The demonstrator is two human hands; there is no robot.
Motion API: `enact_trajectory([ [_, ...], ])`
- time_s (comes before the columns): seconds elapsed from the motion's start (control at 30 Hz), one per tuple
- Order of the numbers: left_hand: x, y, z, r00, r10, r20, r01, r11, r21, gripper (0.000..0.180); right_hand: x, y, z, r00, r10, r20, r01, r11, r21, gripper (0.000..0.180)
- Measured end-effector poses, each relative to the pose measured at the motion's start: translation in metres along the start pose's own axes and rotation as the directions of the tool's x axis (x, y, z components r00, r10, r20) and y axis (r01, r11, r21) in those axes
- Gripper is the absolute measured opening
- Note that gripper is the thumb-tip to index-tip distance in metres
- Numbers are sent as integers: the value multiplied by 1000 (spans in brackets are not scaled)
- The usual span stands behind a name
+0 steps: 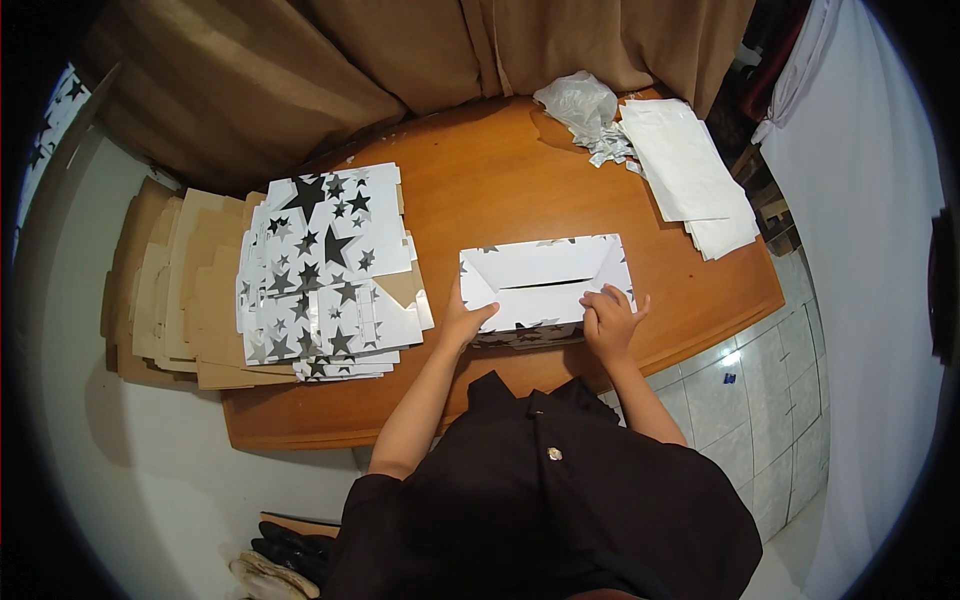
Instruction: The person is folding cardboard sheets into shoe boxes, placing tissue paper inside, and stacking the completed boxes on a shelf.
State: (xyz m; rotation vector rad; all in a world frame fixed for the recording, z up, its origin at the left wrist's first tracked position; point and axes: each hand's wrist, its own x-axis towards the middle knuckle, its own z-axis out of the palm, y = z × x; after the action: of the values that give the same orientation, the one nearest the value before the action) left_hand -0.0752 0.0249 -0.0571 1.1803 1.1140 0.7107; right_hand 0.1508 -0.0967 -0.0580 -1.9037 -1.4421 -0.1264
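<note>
White card printed with black stars makes up the folded box (545, 285), which sits on the wooden table (480, 190) right in front of the person, its long axis running left to right between the two hands. The left hand (465, 318) presses on the box's near-left corner, fingers curled over the edge; the right hand (610, 318) pinches the near-right flap — both touch it, neither nearer than the other. A stack of flat star-printed blanks (325, 275) lies to the left, over brown cardboard sheets (175, 290); white paper sheets (690, 170) and a crumpled plastic bag (578, 102) lie at the far right.
</note>
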Motion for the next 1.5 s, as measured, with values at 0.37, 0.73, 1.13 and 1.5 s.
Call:
enact_trajectory([
  [0.37,-37,-56,-29,968,233,95,-240,969,67,83,-4,-4,-3,988,146,-47,-133,969,207,31],
  [0.73,-40,122,11,410,881,236,-750,178,637,49,23,13,13,830,15,558,-558,27,829,69],
  [1.13,-8,22,109,-48,981,189,-956,-100,275,69,-10,91,-54,788,614,52,-121,71,990,61],
  [1.5,-12,-39,69,243,819,520,-783,-150,603,55,30,39,-128,975,79,209,-96,993,72,49],
])
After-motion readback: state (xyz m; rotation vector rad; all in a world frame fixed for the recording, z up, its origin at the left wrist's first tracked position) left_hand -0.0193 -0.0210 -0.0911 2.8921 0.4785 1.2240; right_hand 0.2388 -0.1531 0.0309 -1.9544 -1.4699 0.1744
